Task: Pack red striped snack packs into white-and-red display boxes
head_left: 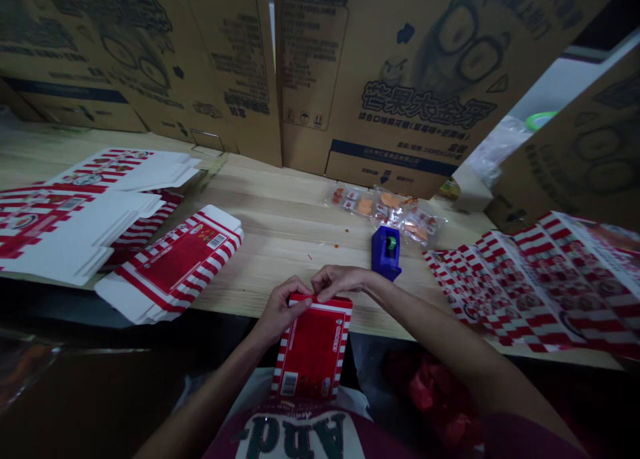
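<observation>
Pinching the upper edge of a flat, red cardboard carton with white-striped borders (316,345), both bare hands meet near its top corner. The carton sits below and between them, its printed face up to the view, its lower end near the maroon shirt (220,445), its upper end at the edge of the pale wooden table (280,205). The left hand (283,308) is clamped on the upper left corner, thumb over the face; the right hand (341,281) curls inward, thumb and fingertips closed on the top edge. Both forearms reach forward and converge, the right one slanting in past the blue plastic tape dispenser (385,253).

A barcode and small white lettering mark the carton, too small to read. Upside down, the shirt shows "And-". Large outlined characters on the tall brown cardboard box (345,122) read 芒果大金牙, above a dark blue band.
</observation>
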`<state>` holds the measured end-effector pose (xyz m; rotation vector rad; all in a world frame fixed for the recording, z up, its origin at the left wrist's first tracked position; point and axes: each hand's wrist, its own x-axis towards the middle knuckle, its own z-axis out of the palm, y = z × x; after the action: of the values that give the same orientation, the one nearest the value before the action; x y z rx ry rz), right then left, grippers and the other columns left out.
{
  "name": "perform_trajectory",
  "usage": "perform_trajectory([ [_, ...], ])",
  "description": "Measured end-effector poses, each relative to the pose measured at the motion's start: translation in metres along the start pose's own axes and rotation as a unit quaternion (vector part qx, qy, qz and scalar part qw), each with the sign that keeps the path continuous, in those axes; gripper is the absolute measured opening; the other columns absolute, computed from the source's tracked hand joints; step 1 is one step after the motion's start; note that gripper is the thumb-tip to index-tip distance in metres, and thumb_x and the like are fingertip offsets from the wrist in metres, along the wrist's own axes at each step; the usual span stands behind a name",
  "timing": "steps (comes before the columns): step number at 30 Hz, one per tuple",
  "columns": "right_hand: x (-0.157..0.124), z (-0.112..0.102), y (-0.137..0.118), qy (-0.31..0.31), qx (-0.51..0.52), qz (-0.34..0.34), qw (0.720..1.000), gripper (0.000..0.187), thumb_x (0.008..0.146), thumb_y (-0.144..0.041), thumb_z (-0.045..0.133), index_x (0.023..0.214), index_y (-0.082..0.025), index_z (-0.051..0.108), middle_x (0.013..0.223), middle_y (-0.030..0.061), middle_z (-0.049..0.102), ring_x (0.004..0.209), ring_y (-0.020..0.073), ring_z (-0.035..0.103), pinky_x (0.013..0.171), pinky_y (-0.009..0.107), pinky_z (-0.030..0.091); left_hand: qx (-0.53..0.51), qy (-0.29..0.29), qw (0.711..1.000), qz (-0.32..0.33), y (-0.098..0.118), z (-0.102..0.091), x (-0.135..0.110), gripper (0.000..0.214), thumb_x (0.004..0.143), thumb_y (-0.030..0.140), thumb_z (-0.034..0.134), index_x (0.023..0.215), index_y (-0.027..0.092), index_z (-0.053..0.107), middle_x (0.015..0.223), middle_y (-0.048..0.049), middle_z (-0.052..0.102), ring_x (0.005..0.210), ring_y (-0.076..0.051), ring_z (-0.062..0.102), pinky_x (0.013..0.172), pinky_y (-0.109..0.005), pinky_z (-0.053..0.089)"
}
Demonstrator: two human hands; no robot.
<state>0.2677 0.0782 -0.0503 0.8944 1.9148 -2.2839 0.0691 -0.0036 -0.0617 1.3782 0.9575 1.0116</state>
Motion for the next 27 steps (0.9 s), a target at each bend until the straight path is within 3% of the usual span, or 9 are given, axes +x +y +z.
perform_trajectory([
  [4,0.003,0.016,0.019,0.03,0.197,-0.012,0.98,0.042,0.059,-0.044,0.082,0.064,-0.016,0.051,0.055,-0.0093,0.05,0.045,0.0049,0.04,0.046,0.018,0.029,-0.034,0.006,0.999,-0.018,-0.002,0.003,-0.006,0.015,0.078,0.031,0.068,0.083,0.017,0.066,0.087,-0.0035,0.062,0.083,-0.018,0.059,0.078,-0.029,0.044],
  [9,-0.007,0.016,0.011,0.111,0.187,-0.036,0.975,0.036,0.066,-0.045,0.079,0.069,-0.014,0.06,0.06,-0.0047,0.057,0.052,0.0071,0.048,0.052,0.019,0.035,-0.094,0.031,0.99,-0.099,0.016,-0.006,-0.016,0.039,0.074,0.031,0.072,0.111,0.019,0.062,0.095,-0.0049,0.07,0.082,-0.021,0.065,0.07,-0.03,0.052],
  [11,-0.021,0.009,0.001,0.188,0.141,-0.06,0.97,0.037,0.068,-0.048,0.077,0.072,-0.013,0.065,0.059,-0.0035,0.057,0.052,0.0075,0.049,0.05,0.018,0.036,-0.008,0.063,0.997,-0.037,0.042,-0.014,-0.019,0.031,0.076,0.027,0.071,0.105,0.02,0.066,0.097,-0.0054,0.071,0.084,-0.021,0.067,0.071,-0.03,0.053],
  [13,-0.036,0.003,-0.008,0.267,0.109,-0.081,0.954,0.041,0.073,-0.054,0.072,0.076,-0.013,0.067,0.056,-0.0031,0.056,0.049,0.0078,0.048,0.047,0.018,0.036,0.107,0.083,0.987,0.086,0.071,-0.018,-0.022,0.027,0.078,0.02,0.068,0.106,0.022,0.067,0.102,-0.0056,0.071,0.09,-0.021,0.067,0.076,-0.03,0.054],
  [16,-0.051,0.001,-0.008,0.277,0.149,-0.065,0.947,0.053,0.081,-0.065,0.057,0.092,-0.015,0.069,0.061,0.0012,0.063,0.05,0.0122,0.056,0.046,0.021,0.043,0.225,0.057,0.924,0.304,0.088,-0.009,-0.024,0.044,0.082,0.009,0.06,0.123,0.024,0.057,0.112,-0.0088,0.069,0.101,-0.022,0.065,0.085,-0.036,0.055],
  [19,-0.045,0.01,0.008,0.241,0.229,-0.045,0.942,0.051,0.08,-0.061,0.059,0.105,-0.017,0.068,0.087,0.0081,0.073,0.068,0.0187,0.067,0.059,0.028,0.053,0.328,-0.016,0.867,0.375,0.06,0.011,-0.025,0.055,0.082,0.007,0.055,0.135,0.02,0.045,0.121,-0.0146,0.064,0.118,-0.025,0.057,0.096,-0.044,0.05],
  [23,-0.021,0.028,0.032,0.285,0.222,-0.089,0.928,0.037,0.067,-0.039,0.079,0.099,-0.022,0.073,0.097,0.0053,0.075,0.085,0.0222,0.069,0.08,0.033,0.053,0.421,-0.184,0.845,0.273,0.005,0.008,-0.033,0.078,0.076,0.044,0.07,0.142,0.019,0.036,0.135,-0.0171,0.055,0.132,-0.033,0.044,0.105,-0.05,0.043],
  [25,-0.02,0.031,0.033,0.331,0.177,-0.101,0.921,0.03,0.068,-0.039,0.077,0.093,-0.022,0.074,0.092,0.0041,0.076,0.082,0.0227,0.069,0.079,0.034,0.053,0.459,-0.165,0.836,0.252,-0.009,-0.023,-0.033,0.091,0.073,0.056,0.069,0.146,0.022,0.026,0.14,-0.0166,0.051,0.131,-0.034,0.045,0.106,-0.052,0.04],
  [27,-0.035,0.029,0.021,0.383,0.111,-0.103,0.911,0.029,0.073,-0.042,0.07,0.091,-0.02,0.075,0.085,0.0041,0.076,0.076,0.0223,0.068,0.074,0.035,0.054,0.513,-0.044,0.824,0.236,-0.01,-0.07,-0.022,0.073,0.08,0.049,0.065,0.141,0.024,0.035,0.135,-0.0137,0.056,0.125,-0.033,0.051,0.102,-0.051,0.044],
])
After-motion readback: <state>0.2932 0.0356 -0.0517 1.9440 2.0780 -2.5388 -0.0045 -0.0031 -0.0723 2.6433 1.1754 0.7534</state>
